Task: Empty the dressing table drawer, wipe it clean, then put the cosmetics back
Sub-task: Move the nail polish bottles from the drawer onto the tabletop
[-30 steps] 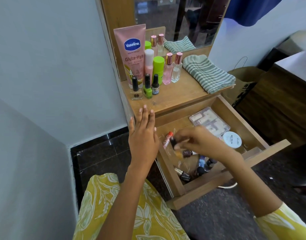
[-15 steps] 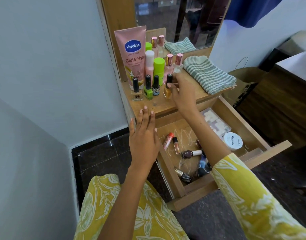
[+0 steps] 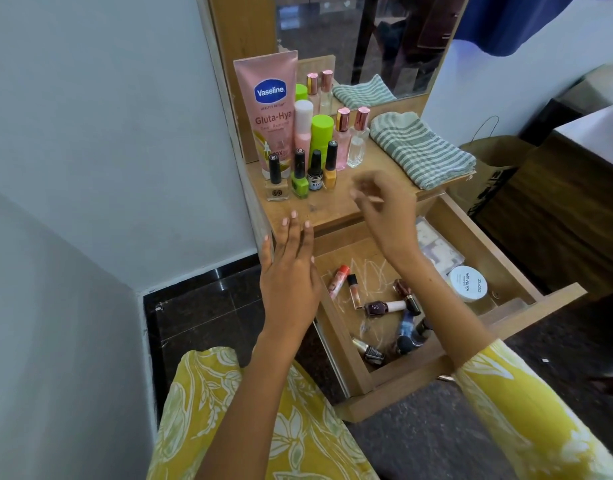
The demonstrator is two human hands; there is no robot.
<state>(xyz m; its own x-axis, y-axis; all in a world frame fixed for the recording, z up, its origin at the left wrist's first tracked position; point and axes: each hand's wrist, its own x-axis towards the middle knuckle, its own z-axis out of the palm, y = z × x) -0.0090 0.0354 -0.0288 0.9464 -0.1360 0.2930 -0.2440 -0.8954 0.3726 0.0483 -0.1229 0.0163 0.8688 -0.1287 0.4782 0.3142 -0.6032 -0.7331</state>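
While the right hand (image 3: 384, 209) hovers with loosely curled, seemingly empty fingers (image 3: 358, 194), below them lies a maroon polish bottle (image 3: 384, 307), light, slick glass, best pinched at its cap.

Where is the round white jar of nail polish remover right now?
The white jar sits inside the open drawer, at its right side near the front, just in front of a clear plastic packet.

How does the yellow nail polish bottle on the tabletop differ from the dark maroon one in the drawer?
The yellow nail polish bottle stands upright on the tabletop, black-capped; the maroon nail polish bottle lies on its side in the drawer, pale-capped. Neither hand touches either. Both are small bottles.
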